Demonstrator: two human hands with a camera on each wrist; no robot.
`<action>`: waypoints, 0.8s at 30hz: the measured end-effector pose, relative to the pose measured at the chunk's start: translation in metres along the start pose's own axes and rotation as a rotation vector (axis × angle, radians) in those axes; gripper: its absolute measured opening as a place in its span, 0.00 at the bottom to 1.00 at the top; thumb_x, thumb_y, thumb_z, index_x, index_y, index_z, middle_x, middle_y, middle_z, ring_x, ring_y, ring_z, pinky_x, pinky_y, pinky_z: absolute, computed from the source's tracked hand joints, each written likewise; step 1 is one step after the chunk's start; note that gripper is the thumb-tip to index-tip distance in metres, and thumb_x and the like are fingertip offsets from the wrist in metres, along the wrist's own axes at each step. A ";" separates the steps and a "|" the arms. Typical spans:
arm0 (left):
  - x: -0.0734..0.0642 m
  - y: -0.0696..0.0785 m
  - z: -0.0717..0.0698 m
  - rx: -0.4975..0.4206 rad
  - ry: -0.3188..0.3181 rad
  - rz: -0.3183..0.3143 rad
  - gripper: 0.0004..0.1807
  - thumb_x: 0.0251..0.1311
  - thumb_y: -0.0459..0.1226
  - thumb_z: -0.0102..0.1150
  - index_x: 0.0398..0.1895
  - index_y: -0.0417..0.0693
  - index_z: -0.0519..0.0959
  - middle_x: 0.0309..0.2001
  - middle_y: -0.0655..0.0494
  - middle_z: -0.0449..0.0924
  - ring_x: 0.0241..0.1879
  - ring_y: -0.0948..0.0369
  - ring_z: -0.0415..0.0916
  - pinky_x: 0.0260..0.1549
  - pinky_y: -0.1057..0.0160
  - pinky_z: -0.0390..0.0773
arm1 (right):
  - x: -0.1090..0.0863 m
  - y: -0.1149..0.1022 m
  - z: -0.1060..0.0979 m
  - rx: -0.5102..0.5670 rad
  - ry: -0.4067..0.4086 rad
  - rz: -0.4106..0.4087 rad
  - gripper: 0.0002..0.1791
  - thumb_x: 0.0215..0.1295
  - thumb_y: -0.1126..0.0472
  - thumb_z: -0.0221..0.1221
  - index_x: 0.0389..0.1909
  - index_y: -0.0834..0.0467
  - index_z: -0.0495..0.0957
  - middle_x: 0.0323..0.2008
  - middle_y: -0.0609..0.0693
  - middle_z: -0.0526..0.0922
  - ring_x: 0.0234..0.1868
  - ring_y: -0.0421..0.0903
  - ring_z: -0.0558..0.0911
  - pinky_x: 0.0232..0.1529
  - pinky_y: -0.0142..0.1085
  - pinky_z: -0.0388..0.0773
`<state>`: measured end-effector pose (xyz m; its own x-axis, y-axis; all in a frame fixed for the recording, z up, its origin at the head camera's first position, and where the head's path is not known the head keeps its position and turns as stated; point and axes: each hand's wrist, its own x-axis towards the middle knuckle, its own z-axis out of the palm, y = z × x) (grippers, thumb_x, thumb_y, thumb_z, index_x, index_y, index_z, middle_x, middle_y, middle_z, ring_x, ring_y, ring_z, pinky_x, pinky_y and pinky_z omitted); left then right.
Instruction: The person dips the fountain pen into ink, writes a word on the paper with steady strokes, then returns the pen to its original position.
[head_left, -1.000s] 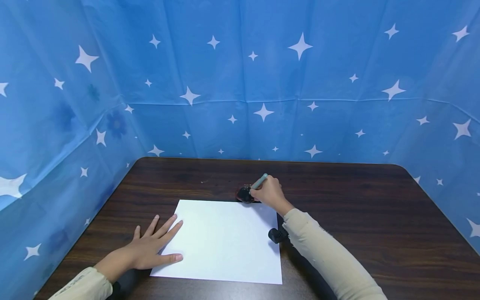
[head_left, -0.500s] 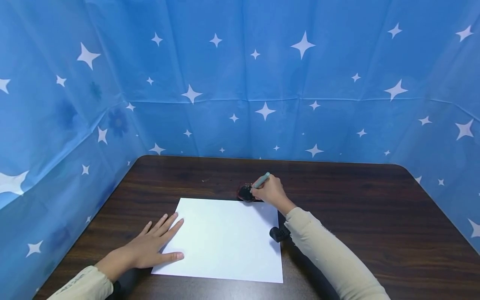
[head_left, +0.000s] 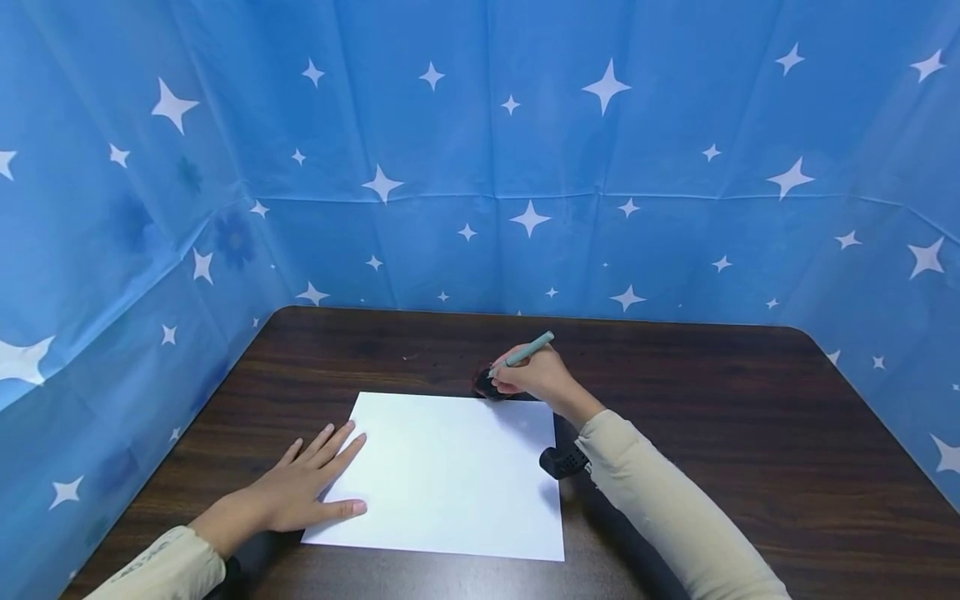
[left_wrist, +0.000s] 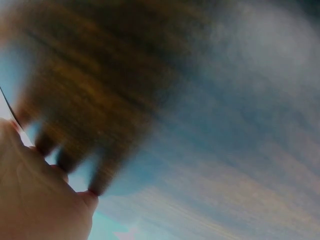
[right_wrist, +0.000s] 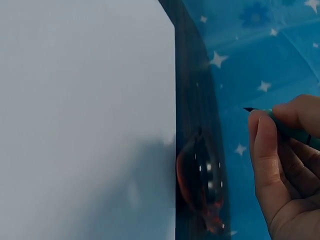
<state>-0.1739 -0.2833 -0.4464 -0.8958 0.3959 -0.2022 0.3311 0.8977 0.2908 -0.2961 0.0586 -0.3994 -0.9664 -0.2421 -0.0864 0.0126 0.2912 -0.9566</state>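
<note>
My right hand (head_left: 546, 377) pinches a pale green pen (head_left: 528, 349) between thumb and fingers. In the right wrist view the black pointed tip of the pen (right_wrist: 257, 110) stands out in front of the fingertips, pointing left. A small glossy black object with a reddish see-through rim (head_left: 486, 385) lies by the far edge of the paper, just under this hand. My left hand (head_left: 292, 493) rests flat with its fingers spread over the left edge of a blank white sheet of paper (head_left: 450, 479).
The dark wood-grain table (head_left: 712, 433) spreads out around the paper. A blue star-printed curtain (head_left: 480, 150) rises behind it and along its sides. A black wrist camera (head_left: 562, 462) hangs under the right forearm, over the paper's right edge.
My right hand has turned and drawn the pen back slightly from the black object, so the pen now slants lower to the right. The left hand's fingers have closed up a little.
</note>
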 end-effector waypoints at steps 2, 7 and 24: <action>0.000 0.000 0.000 0.004 0.004 0.001 0.52 0.54 0.69 0.50 0.76 0.52 0.50 0.77 0.46 0.38 0.74 0.39 0.35 0.62 0.27 0.34 | -0.004 -0.003 0.005 -0.011 -0.030 -0.007 0.07 0.59 0.67 0.64 0.37 0.65 0.83 0.35 0.57 0.86 0.33 0.45 0.86 0.37 0.37 0.84; 0.000 0.001 -0.001 0.001 0.002 -0.001 0.52 0.54 0.69 0.50 0.76 0.52 0.50 0.77 0.46 0.38 0.74 0.39 0.35 0.62 0.27 0.34 | -0.014 -0.007 0.022 -0.074 -0.099 -0.051 0.05 0.59 0.65 0.65 0.35 0.61 0.83 0.31 0.53 0.86 0.31 0.44 0.86 0.38 0.39 0.84; 0.001 -0.008 0.008 -0.023 0.039 0.048 0.50 0.56 0.67 0.50 0.76 0.55 0.49 0.77 0.45 0.39 0.73 0.38 0.35 0.60 0.25 0.33 | -0.020 0.013 0.069 -0.327 -0.163 -0.256 0.02 0.58 0.64 0.65 0.31 0.57 0.85 0.17 0.43 0.83 0.21 0.37 0.80 0.23 0.29 0.74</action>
<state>-0.1749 -0.2882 -0.4560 -0.8899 0.4304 -0.1512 0.3677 0.8729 0.3208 -0.2584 0.0031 -0.4294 -0.8745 -0.4793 0.0740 -0.3290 0.4743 -0.8166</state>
